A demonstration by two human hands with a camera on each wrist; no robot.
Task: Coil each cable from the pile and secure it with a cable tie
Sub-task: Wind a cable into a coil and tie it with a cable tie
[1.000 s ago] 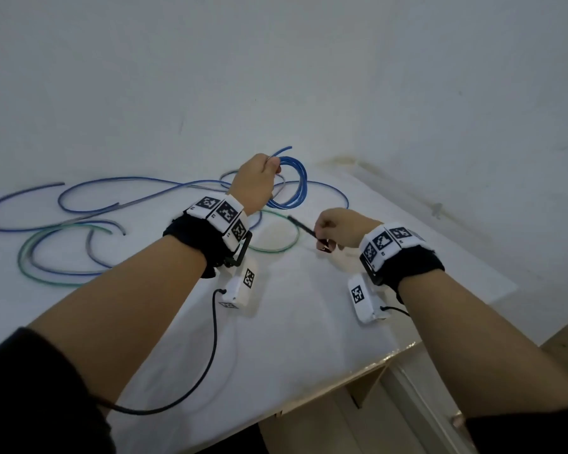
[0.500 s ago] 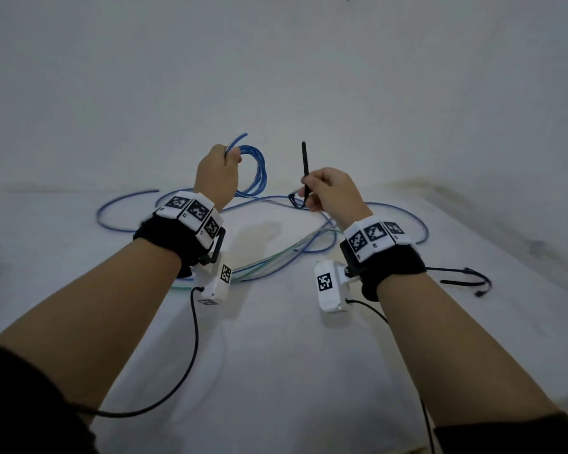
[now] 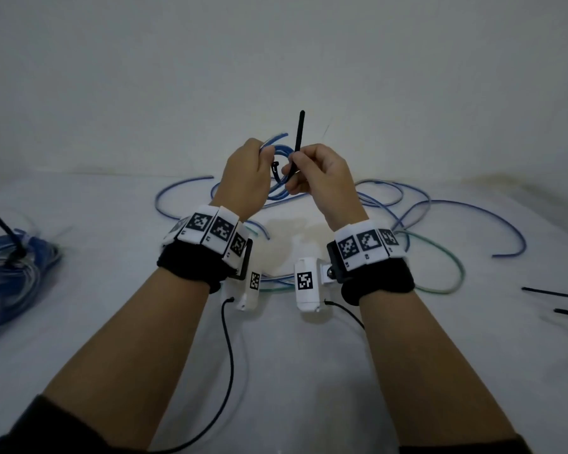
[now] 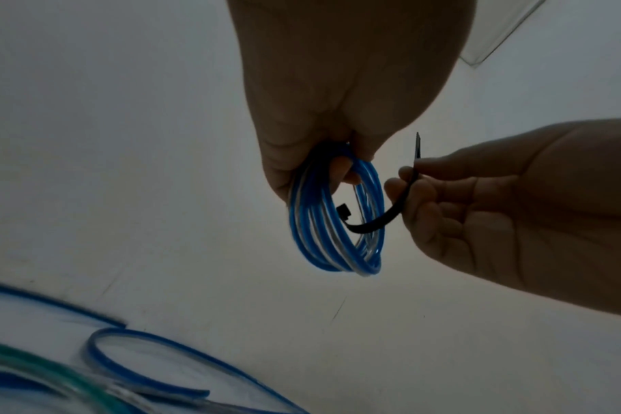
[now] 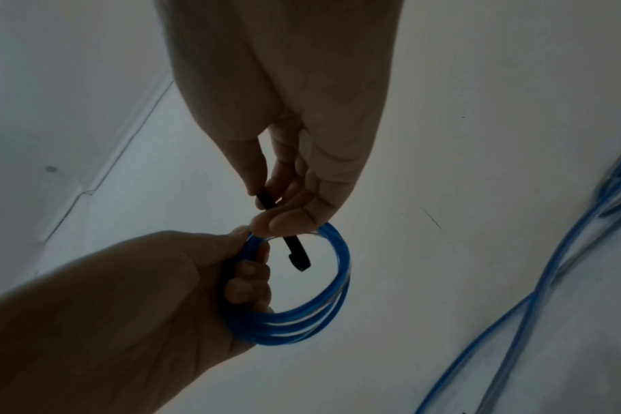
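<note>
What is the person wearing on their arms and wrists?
Each wrist has a black band topped by a white strap of square black-and-white code tags. A small white camera box with its own tag hangs under each wrist, and a thin black cable trails from it. Dark sleeves are pushed up toward the elbows. The left hand and right hand are bare.

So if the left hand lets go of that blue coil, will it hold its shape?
Probably not: the blue coiled cable looks springy, untied, held together only by the left hand. The black cable tie merely curves through it, unfastened.
</note>
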